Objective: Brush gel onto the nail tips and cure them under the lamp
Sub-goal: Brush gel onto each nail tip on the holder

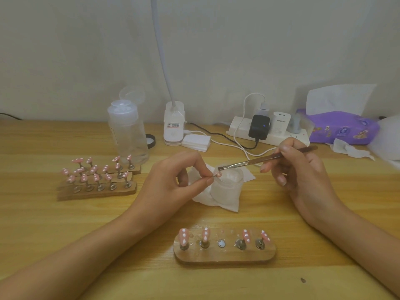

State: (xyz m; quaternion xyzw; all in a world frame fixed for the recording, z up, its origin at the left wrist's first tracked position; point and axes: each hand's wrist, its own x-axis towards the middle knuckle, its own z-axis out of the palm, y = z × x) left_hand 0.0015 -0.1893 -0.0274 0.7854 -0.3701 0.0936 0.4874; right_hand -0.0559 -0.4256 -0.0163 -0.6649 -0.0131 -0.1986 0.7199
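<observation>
The table holds a lamp by its back edge. Near the front edge, a stand has four pink tips and one empty spot. The left hand pinches one nail tip over the jar. The right hand grips the brush, its hairs right at that tip. I think the brushing is part done and the curing is still to come.

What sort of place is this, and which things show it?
Probably a home nail-art desk: stands of pink nail tips, a gel jar, a brush in the right hand, a power strip.
</observation>
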